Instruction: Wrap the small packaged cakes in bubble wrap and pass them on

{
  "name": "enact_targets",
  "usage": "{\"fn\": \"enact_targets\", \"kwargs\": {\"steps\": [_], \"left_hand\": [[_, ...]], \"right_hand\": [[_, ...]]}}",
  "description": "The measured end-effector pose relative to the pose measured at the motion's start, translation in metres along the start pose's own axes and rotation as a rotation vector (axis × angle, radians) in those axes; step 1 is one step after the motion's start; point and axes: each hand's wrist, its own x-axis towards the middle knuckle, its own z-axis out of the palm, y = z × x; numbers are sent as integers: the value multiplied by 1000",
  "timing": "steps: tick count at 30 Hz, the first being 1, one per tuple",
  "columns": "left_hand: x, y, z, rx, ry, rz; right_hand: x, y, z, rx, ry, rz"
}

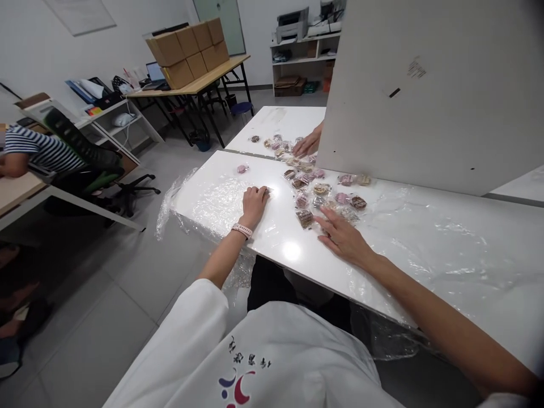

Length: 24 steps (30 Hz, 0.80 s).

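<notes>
Individually wrapped small round sweets or cookies [322,189], pink, brown and cream in clear packets, lie loosely grouped on the white table [293,232]. My right hand [346,235] reaches over the near side of this group, fingers stretched out and apart, fingertips touching packets beside a brown one [304,218]. To the left, my left hand [254,203] rests on the tabletop with its fingers bent and close together. Something small and shiny may be at those fingertips; I cannot make it out. A single pink packet [242,169] lies apart, beyond my left hand.
A large white panel [425,102] stands upright along the table's far side. Another person's hand [309,143] touches packets past its edge. Clear plastic film [212,198] covers the left end and hangs over. A seated person in a striped top [46,148] is at far left.
</notes>
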Motion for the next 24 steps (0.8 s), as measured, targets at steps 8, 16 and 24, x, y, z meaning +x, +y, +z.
{"fn": "enact_targets", "kwargs": {"steps": [8,16,24], "left_hand": [[-18,10,-13,65,-142,196],[-4,11,-12,-15,-127,-8],[5,-29,-38,-124,3,-242]], "right_hand": [[-81,-14,-37,-163,2,171],[-160,2,-51,-209,-73,522],[-178,24,-53,-187,-146,476]]}}
